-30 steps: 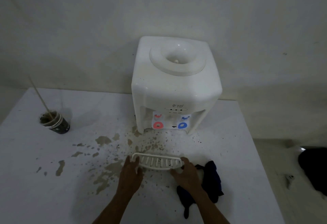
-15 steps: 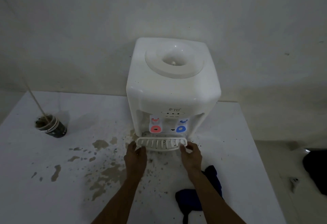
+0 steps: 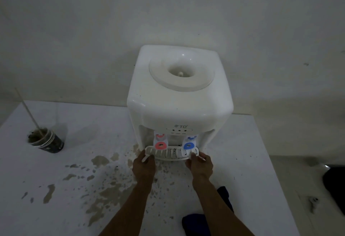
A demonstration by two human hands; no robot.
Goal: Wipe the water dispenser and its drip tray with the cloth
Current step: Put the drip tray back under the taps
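Observation:
A white water dispenser (image 3: 179, 94) stands against the wall on a white table (image 3: 56, 170), with a red tap and a blue tap at its front. The white slotted drip tray (image 3: 170, 154) sits at the base of the dispenser, just under the taps. My left hand (image 3: 143, 166) grips the tray's left end and my right hand (image 3: 200, 164) grips its right end. A dark blue cloth (image 3: 194, 222) lies on the table near the front edge, partly hidden by my right forearm.
Brown stains and dark specks (image 3: 104, 189) spread over the table in front of the dispenser. A dark cup (image 3: 47, 140) of muddy liquid with a stick in it stands at the left. The table's right edge drops to the floor, where a dark object (image 3: 336, 187) lies.
Both hands carried the drip tray away from me, from the middle of the table to the dispenser's base under the taps. The cloth stayed on the table.

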